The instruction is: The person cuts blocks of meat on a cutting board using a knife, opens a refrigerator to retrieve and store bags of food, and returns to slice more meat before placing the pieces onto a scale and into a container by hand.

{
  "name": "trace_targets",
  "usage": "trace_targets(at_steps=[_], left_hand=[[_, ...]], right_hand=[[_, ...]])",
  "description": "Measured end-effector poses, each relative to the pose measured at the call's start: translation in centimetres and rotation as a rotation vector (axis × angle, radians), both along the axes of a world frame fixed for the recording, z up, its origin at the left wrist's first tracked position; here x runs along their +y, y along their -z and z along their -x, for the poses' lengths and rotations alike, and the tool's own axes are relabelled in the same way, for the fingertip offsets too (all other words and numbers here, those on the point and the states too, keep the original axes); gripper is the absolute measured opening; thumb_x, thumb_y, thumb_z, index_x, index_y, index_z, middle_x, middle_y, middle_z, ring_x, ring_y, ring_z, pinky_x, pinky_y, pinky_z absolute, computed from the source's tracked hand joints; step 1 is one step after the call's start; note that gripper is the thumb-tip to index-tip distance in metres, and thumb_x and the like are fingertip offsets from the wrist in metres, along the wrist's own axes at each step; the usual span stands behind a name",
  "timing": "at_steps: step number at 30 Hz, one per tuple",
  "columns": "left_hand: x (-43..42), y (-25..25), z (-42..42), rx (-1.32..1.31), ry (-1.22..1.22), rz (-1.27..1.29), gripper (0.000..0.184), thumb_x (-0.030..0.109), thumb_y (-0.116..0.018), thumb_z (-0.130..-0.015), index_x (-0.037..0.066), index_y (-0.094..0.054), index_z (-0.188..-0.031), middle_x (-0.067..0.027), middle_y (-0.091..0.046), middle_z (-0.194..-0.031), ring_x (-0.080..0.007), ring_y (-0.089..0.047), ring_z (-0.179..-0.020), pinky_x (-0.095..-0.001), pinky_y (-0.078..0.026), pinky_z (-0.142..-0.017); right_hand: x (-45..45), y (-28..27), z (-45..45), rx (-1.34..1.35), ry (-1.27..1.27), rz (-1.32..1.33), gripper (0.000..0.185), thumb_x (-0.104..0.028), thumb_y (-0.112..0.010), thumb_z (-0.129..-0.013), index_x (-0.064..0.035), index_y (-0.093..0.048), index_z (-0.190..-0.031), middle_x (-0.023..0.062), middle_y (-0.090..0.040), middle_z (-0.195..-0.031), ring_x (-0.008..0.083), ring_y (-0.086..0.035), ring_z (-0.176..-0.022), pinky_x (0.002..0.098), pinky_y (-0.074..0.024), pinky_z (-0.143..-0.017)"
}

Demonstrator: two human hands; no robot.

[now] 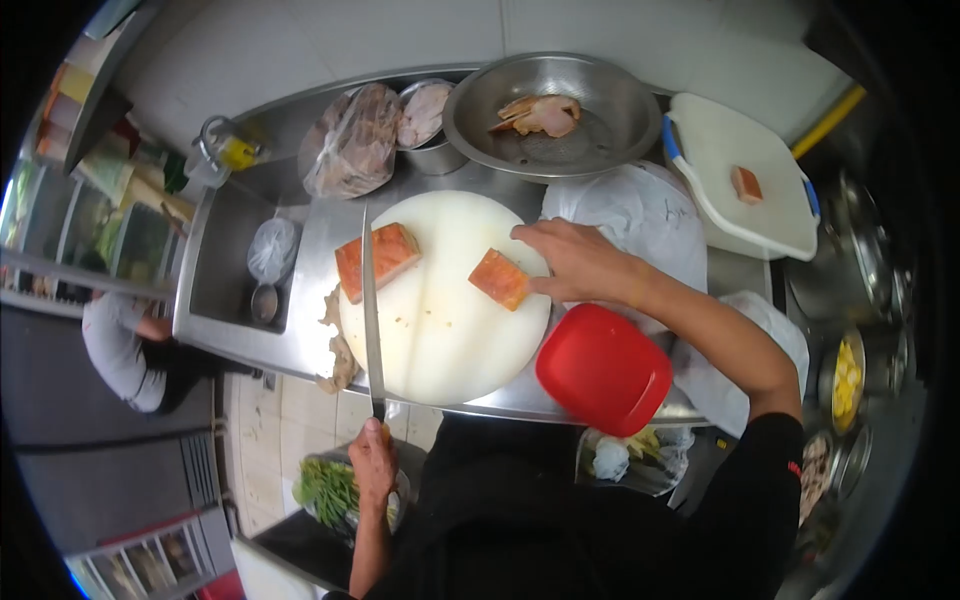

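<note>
My left hand [373, 465] is closed round the handle of a long knife [371, 300]. The blade points away from me, over the left part of a round white cutting board [440, 350]. Under or beside the blade lies a larger orange-topped block [395, 258] that looks like meat or fish; I cannot tell whether the blade touches it. A smaller block of the same kind [498, 280] rests right of the board's middle. My right hand [572, 262] is at its right side, fingers apart, thumb at its edge. Crumbs dot the board.
A red plastic tray [604, 370] sits right of the board. Behind are a steel bowl [552, 105] with a meat piece, a bagged chunk [350, 140] and a white tub [740, 190] with a small block on its lid. The sink [235, 290] is left; another person [125, 350] is beyond.
</note>
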State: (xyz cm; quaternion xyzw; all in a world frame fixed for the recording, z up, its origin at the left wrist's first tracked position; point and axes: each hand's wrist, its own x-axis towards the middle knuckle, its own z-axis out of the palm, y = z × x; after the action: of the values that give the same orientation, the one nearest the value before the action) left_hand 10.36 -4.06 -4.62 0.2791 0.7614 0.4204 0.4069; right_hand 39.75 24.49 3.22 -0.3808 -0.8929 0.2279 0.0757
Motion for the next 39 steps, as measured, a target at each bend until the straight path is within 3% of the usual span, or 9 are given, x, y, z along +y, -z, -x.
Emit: trace_targets(at_steps=[4, 10, 12, 15, 24, 27, 30, 34, 39], left_hand=[[-0.4, 0.7, 4.7, -0.163, 0.058, -0.060, 0.053, 0.050, -0.044, -0.103, 0.009, -0.046, -0.070, 0.0046, -0.038, -0.057, -0.0049, -0.035, -0.045, -0.0224, -0.025, -0.041], [-2.9, 1.1, 11.9, -0.231, 0.077, -0.072, 0.054, 0.051, -0.044, -0.103, 0.009, -0.046, -0.070, 0.0037, -0.038, -0.057, -0.0055, -0.036, -0.044, -0.0224, -0.026, -0.039], [-3.4, 1.2, 13.8, -0.256, 0.073, -0.047, 0.055, 0.053, -0.044, -0.102, 0.008, -0.047, -0.070, 0.0031, -0.040, -0.056, -0.0061, -0.038, -0.044, -0.0223, -0.027, -0.039], [-3.9, 1.8, 16.3, -0.220, 0.025, -0.005, 0.058, 0.056, -0.043, -0.101, 0.007, -0.048, -0.071, 0.0017, -0.043, -0.056, -0.0073, -0.040, -0.042, -0.0223, -0.029, -0.037], [-4.6, 1.2, 18.0, -0.178, 0.046, -0.081, 0.064, 0.061, -0.039, -0.100, 0.007, -0.048, -0.068, -0.0001, -0.042, -0.051, -0.0096, -0.039, -0.037, -0.0237, -0.030, -0.036], [-5.2, 1.3, 17.6, -0.245, 0.040, -0.074, 0.064, 0.063, -0.040, -0.099, 0.006, -0.049, -0.071, -0.0002, -0.042, -0.051, -0.0104, -0.038, -0.037, -0.0247, -0.029, -0.035], [-5.7, 2.0, 17.7, -0.245, 0.071, -0.037, 0.066, 0.066, -0.039, -0.098, 0.007, -0.049, -0.071, -0.0003, -0.040, -0.050, -0.0111, -0.038, -0.037, -0.0259, -0.028, -0.036], [-6.1, 1.8, 17.4, -0.245, 0.106, 0.010, 0.064, 0.065, -0.040, -0.098, 0.007, -0.049, -0.071, -0.0001, -0.042, -0.051, -0.0109, -0.039, -0.037, -0.0256, -0.029, -0.036], [-5.9, 2.3, 17.2, -0.207, 0.145, -0.005, 0.059, 0.059, -0.043, -0.100, 0.008, -0.050, -0.071, 0.0012, -0.044, -0.053, -0.0085, -0.040, -0.040, -0.0236, -0.030, -0.037]], right_hand=[[-0.6, 6.6, 4.8, -0.217, 0.159, 0.040, 0.080, -0.038, -0.076, -0.068, -0.0027, -0.047, -0.134, 0.0206, -0.062, -0.115, 0.0405, -0.061, -0.106, 0.0516, -0.0447, -0.097], [-2.7, 6.6, 8.9, -0.192, 0.541, 0.164, 0.075, -0.027, -0.076, -0.062, -0.0021, -0.052, -0.128, 0.0208, -0.066, -0.110, 0.0389, -0.063, -0.106, 0.0476, -0.0466, -0.094], [-4.0, 6.4, 9.1, 0.193, 0.719, 0.361, 0.071, -0.021, -0.074, -0.066, -0.0001, -0.051, -0.130, 0.0179, -0.064, -0.116, 0.0292, -0.064, -0.105, 0.0369, -0.0506, -0.089], [-6.4, 5.7, 9.4, 1.027, 0.707, 0.966, 0.065, -0.019, -0.071, -0.074, -0.0011, -0.049, -0.132, 0.0123, -0.061, -0.118, 0.0223, -0.063, -0.105, 0.0359, -0.0515, -0.092], [-11.5, 4.0, 12.4, 1.518, 0.490, 1.254, 0.056, -0.013, -0.066, -0.083, -0.0009, -0.047, -0.134, 0.0139, -0.061, -0.121, 0.0276, -0.064, -0.109, 0.0429, -0.0532, -0.094], [-11.9, 4.6, 13.0, 1.396, 0.527, 1.066, 0.059, -0.017, -0.069, -0.083, 0.0003, -0.047, -0.135, 0.0151, -0.061, -0.122, 0.0296, -0.065, -0.106, 0.0402, -0.0534, -0.092], [-12.6, 5.3, 13.3, 0.769, 0.661, 0.474, 0.068, -0.020, -0.074, -0.076, -0.0008, -0.048, -0.135, 0.0155, -0.064, -0.117, 0.0284, -0.065, -0.105, 0.0374, -0.0530, -0.091], [-13.4, 5.7, 13.9, -0.015, 0.605, 0.180, 0.086, -0.025, -0.082, -0.059, -0.0055, -0.050, -0.137, 0.0191, -0.067, -0.111, 0.0349, -0.065, -0.103, 0.0408, -0.0521, -0.089], [-13.8, 8.7, 12.4, 0.071, 0.446, 0.077, 0.090, -0.020, -0.082, -0.059, -0.0040, -0.047, -0.140, 0.0217, -0.061, -0.124, 0.0368, -0.057, -0.117, 0.0414, -0.0457, -0.101]])
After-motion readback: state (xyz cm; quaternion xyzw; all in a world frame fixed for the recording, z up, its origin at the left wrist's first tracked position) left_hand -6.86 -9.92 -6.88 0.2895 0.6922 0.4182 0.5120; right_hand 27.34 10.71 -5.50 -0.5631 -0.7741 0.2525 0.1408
